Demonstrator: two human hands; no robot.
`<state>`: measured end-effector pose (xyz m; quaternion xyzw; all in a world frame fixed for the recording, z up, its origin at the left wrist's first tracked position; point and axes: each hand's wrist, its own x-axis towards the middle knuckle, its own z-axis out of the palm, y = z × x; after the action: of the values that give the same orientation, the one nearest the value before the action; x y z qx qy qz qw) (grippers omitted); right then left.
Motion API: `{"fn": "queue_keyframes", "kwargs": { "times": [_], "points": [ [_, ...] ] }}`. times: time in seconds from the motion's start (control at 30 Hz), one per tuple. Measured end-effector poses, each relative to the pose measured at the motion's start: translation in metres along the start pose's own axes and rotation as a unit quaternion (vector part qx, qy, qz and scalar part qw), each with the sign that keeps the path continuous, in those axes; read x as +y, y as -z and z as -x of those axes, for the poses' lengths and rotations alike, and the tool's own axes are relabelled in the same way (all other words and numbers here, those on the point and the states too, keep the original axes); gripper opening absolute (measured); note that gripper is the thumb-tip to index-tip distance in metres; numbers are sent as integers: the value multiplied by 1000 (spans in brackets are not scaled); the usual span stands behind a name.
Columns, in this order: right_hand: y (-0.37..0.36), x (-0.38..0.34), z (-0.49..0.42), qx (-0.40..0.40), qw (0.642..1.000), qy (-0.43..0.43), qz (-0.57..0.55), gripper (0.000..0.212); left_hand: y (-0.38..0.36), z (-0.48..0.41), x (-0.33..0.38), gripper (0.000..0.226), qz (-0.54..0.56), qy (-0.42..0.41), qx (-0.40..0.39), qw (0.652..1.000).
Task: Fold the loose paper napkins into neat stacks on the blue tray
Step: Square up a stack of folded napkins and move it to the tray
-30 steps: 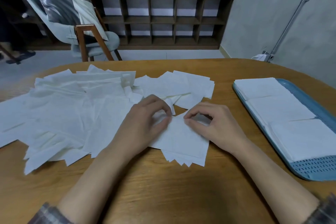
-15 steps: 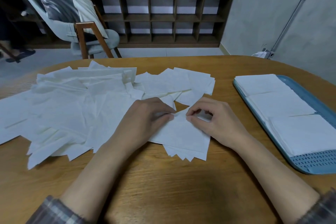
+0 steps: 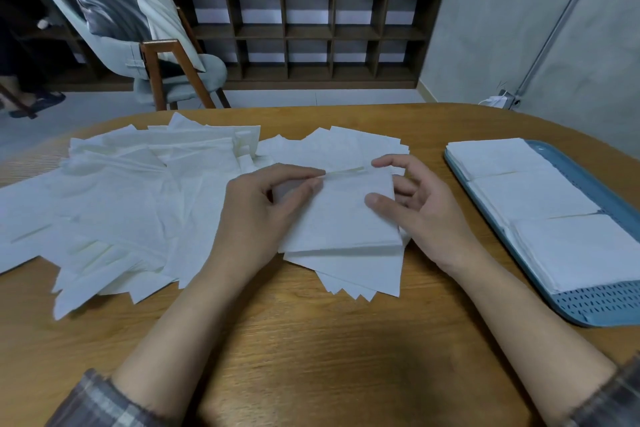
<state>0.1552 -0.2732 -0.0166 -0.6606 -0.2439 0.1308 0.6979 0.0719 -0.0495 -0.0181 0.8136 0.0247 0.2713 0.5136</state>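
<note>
A folded white napkin [image 3: 341, 215] is held between both hands just above the table's middle, over a few flat napkins [image 3: 360, 274]. My left hand [image 3: 258, 215] pinches its upper left corner between thumb and forefinger. My right hand [image 3: 420, 208] holds its right edge, thumb on top and fingers behind. A wide heap of loose napkins [image 3: 121, 208] covers the table's left half. The blue tray [image 3: 602, 305] at the right carries three folded napkin stacks [image 3: 540, 194] in a row.
The round wooden table [image 3: 311, 350] has bare wood in front of my forearms. Beyond it stand a grey chair [image 3: 145, 55] with cushions, a dark shelf unit [image 3: 311, 31] with potted plants on top, and a grey wall at the right.
The napkin that both hands were pinching flat at its top edge is now folded over and lifted slightly. My right hand has opened out along its right edge.
</note>
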Motion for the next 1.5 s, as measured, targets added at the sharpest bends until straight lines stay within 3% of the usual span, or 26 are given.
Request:
{"fn": "queue_keyframes", "kwargs": {
  "times": [0.23, 0.37, 0.5, 0.77, 1.13, 1.33, 1.5],
  "points": [
    [2, 6, -7, 52, 996, -47, -52, 45, 0, 0, 0, 24, 41, 75, -10, 996],
    [6, 9, -10, 66, 994, -63, -65, 43, -3, 1, 1, 39, -45, 16, -90, 995],
    [7, 10, -11, 65, 993, -74, -66, 40, -2, 1, 1, 37, -47, 21, -125, 991],
    [7, 11, -11, 53, 993, -79, -73, 38, -3, 4, 3, 13, -47, 5, -109, 993],
    [7, 11, -10, 50, 991, -89, -83, 41, -1, 3, 2, 20, -35, 43, -109, 993],
    [12, 9, -8, -28, 995, -63, -77, 47, 1, -2, -1, 13, 39, 107, -45, 992],
    [13, 10, -8, -21, 999, -26, -8, 38, 3, -1, 4, 10, 73, 128, -53, 988]
  ]
}}
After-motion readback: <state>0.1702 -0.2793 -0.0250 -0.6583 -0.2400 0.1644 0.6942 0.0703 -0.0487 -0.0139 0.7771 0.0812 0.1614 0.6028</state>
